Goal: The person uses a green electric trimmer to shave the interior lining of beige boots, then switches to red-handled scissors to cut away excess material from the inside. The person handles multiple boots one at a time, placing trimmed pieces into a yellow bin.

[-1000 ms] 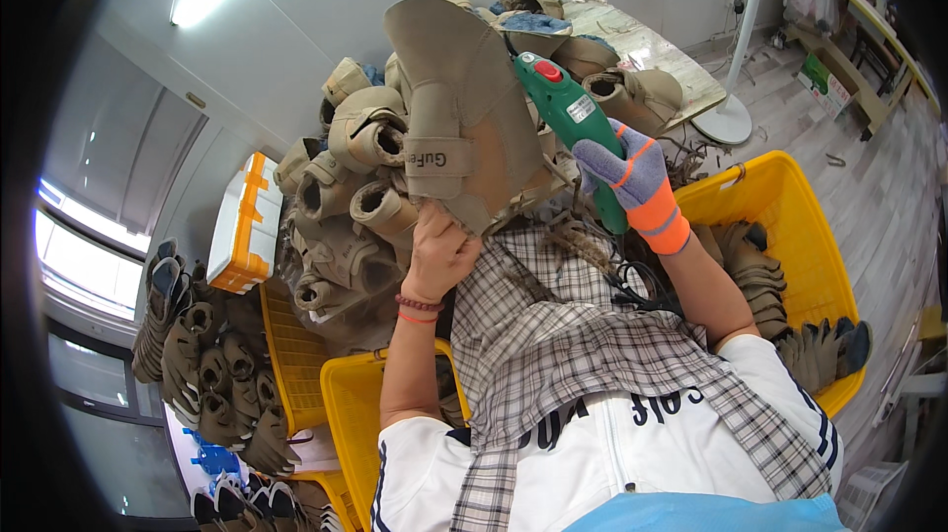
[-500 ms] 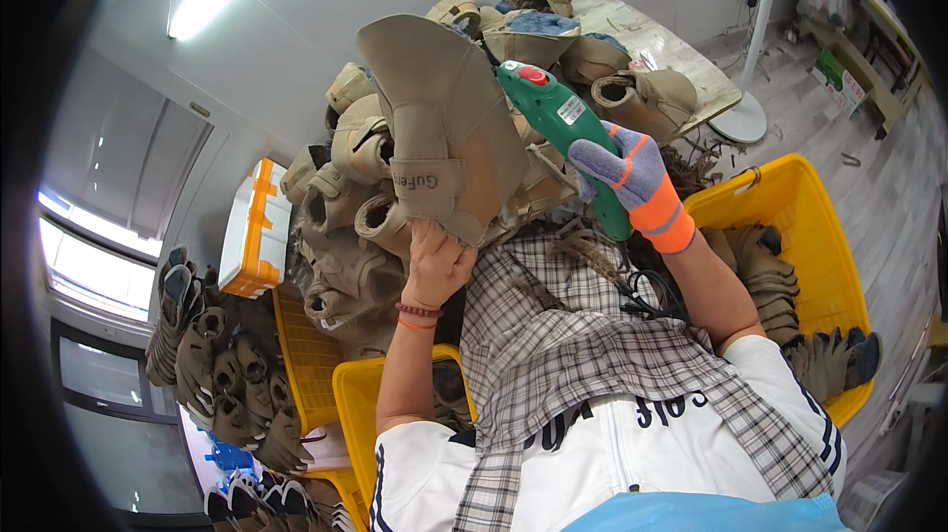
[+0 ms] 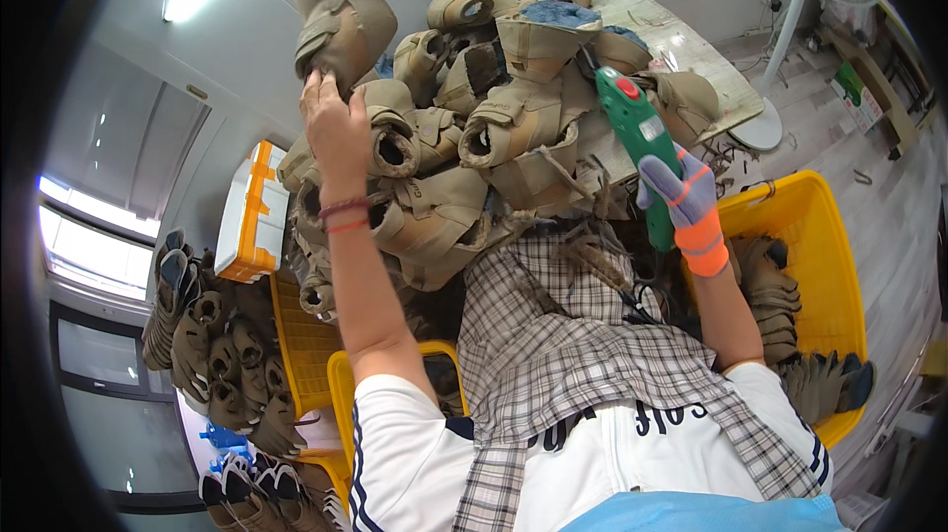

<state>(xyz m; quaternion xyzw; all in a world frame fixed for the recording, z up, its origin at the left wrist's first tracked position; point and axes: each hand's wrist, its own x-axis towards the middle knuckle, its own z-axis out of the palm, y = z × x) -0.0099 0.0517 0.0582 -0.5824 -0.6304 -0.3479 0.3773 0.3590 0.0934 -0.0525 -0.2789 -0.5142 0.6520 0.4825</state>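
Green power tool (image 3: 637,122): gripping it in gloved right hand (image 3: 679,198) | tan shoe upper (image 3: 348,26), up near the heap of uppers (image 3: 521,125): touching its lower edge with bare left hand (image 3: 336,122), cannot tell whether gripping

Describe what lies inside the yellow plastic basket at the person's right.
Stacked tan shoe uppers show inside the yellow plastic basket, the nearer ones with dark linings. Whatever lies beneath them is hidden, as is the part behind the bare right forearm.
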